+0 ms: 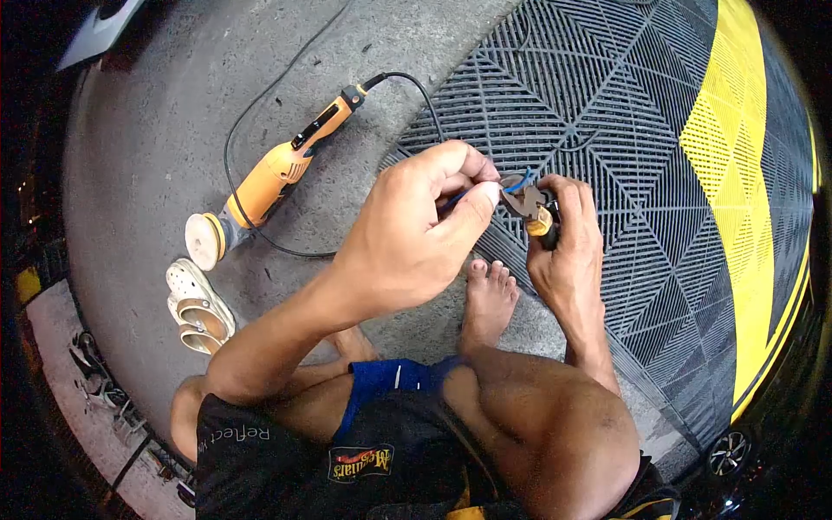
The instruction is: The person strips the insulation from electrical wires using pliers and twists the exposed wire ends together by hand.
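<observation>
My left hand (414, 227) is closed, pinching a thin blue wire (520, 183) between thumb and fingertips. The wire's free end sticks out past the thumb, beside the jaws of a pair of pliers (529, 201). Wrapped around the yellow-and-black handles of the pliers is my right hand (568, 238). The jaws are at the wire, close to my left thumb; whether they bite on it I cannot tell. My left fingers hide the rest of the wire.
An orange polisher (269, 178) with a pale round pad lies on the concrete floor (165, 113); its black cord (229, 152) loops around it. Pale clogs (199, 308) sit nearby. Grey ribbed floor tiles (607, 113) spread to the right, with a yellow strip (732, 147). My bare foot (490, 299) is below my hands.
</observation>
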### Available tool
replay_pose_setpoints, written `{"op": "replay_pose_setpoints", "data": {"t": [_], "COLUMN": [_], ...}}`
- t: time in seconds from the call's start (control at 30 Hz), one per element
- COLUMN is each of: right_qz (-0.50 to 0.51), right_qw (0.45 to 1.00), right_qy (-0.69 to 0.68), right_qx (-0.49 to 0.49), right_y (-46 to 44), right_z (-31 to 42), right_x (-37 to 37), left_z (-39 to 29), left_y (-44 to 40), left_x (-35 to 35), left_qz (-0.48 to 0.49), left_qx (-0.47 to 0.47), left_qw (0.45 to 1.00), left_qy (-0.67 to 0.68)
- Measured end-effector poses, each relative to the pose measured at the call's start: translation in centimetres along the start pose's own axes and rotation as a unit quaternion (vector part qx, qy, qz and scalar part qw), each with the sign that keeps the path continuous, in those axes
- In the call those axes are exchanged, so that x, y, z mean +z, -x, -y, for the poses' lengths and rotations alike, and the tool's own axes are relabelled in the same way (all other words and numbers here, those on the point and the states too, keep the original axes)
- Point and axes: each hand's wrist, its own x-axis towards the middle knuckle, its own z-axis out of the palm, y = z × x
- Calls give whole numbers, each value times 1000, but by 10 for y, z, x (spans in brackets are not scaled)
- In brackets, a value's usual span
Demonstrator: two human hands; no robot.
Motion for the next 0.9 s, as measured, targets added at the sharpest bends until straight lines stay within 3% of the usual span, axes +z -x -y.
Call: {"op": "replay_pose_setpoints", "data": {"t": [0.2,0.43,0.63,0.8,0.9], "right_qz": [-15,-12,-4,-77,-68], "right_qw": [999,1000,992,977,971], "right_qy": [23,24,128,193,226], "right_qx": [-15,-11,-5,-37,-42], "right_y": [0,1,0,-6,-4], "right_z": [3,2,-4,-6,-5], "right_x": [2,2,-3,-11,-14], "left_z": [-2,3,3,10,3], "left_y": [0,0,-1,-1,-1], "left_x": [1,0,0,5,5], "left_qz": [2,11,25,32,46], "left_qx": [-59,-32,-36,-7,-82], "left_qw": [996,998,997,996,989], "left_qy": [65,50,65,83,117]}}
